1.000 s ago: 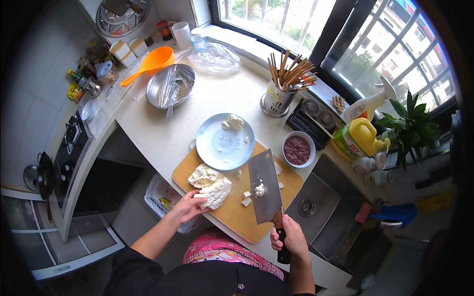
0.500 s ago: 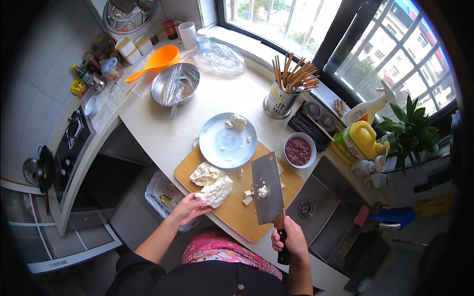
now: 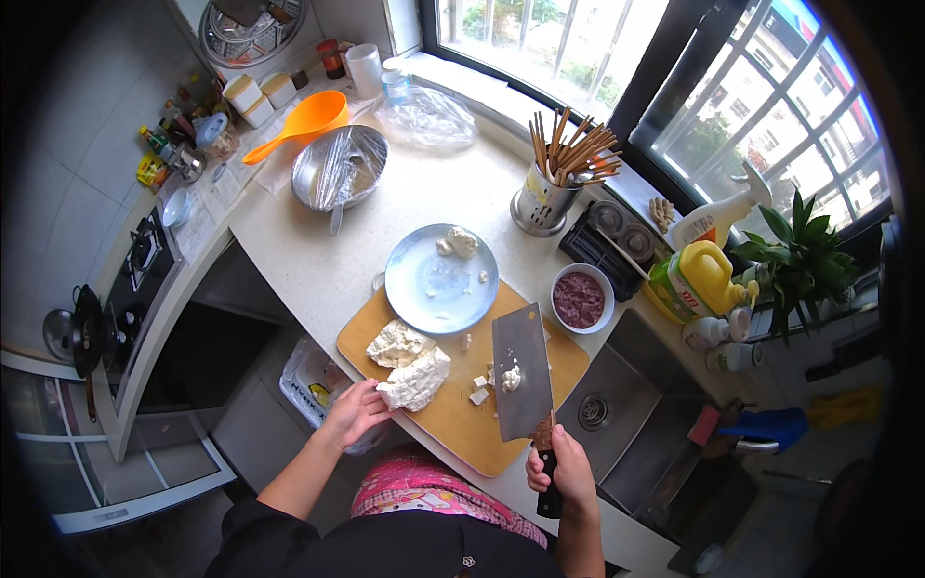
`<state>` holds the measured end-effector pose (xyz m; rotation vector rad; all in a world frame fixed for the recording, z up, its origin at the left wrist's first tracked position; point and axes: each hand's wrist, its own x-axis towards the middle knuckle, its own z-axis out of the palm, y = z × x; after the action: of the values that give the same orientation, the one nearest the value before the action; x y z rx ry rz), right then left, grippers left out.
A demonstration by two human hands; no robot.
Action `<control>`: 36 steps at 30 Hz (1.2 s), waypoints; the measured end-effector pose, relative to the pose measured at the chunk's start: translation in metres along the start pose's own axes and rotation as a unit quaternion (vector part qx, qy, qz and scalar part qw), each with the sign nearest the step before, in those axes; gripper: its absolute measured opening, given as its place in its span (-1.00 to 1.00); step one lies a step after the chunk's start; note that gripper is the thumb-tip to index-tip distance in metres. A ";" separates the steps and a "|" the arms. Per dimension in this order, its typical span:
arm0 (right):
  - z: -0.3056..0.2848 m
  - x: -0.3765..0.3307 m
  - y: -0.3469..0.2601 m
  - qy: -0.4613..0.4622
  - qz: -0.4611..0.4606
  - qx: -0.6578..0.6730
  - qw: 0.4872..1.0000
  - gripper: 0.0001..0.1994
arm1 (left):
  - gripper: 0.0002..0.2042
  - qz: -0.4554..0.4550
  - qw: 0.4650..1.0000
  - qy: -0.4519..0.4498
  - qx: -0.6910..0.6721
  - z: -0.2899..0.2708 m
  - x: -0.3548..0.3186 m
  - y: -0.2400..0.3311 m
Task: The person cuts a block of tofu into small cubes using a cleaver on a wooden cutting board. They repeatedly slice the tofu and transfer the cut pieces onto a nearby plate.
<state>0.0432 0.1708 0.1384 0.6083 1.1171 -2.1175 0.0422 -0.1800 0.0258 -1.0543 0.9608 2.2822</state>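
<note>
Head view: the left hand [image 3: 355,412] rests open-fingered against the tofu block [image 3: 414,380] on the cutting board [image 3: 453,424]. The right hand [image 3: 561,469] grips the cleaver [image 3: 521,371]; its blade may nick fingers if the crumbly tofu shifts.

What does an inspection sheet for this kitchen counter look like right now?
Surface: pale counter, wooden board at its front edge.
Job's things: two white tofu blocks on the board; cleaver lying flat with white bits on it; blue plate overlapping the board's far end.
Clutter: steel bowl, orange ladle, chopstick holder, small bowl, yellow bottle.
Hands: left hand touches the tofu; right hand grips the cleaver handle.
Cables: nothing seen.
Surroundings: sink right, stove left, window behind.
</note>
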 end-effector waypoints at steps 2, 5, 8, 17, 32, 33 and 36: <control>-0.001 0.001 0.000 0.001 -0.003 -0.002 1.000 -0.68 | -0.71 -0.036 0.999 0.017 -0.011 0.005 -0.005 0.008; -0.001 0.004 0.000 -0.002 -0.004 -0.004 1.000 -0.68 | -0.69 -0.049 0.999 -0.020 -0.002 0.002 -0.004 0.007; 0.001 0.006 -0.002 0.003 0.000 -0.007 1.000 -0.67 | -0.68 -0.004 0.996 -0.058 0.070 0.013 -0.008 0.006; 0.007 0.011 -0.005 0.010 0.002 -0.019 1.000 -0.64 | -0.62 0.150 0.946 -0.048 0.284 0.044 0.003 0.002; 0.012 0.016 -0.001 0.012 0.025 -0.020 0.999 -0.67 | -0.43 0.135 0.948 -0.066 0.281 0.017 0.017 0.002; 0.011 0.016 0.000 0.013 0.026 -0.020 0.999 -0.67 | -0.42 0.121 0.954 -0.081 0.263 0.016 0.015 0.001; 0.012 0.016 0.001 0.007 0.026 -0.023 0.999 -0.68 | -0.38 0.111 0.952 -0.099 0.269 0.015 0.009 -0.001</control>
<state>0.0317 0.1547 0.1340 0.6240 1.1424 -2.0406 0.0301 -0.1670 0.0248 -0.4958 1.5553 2.0501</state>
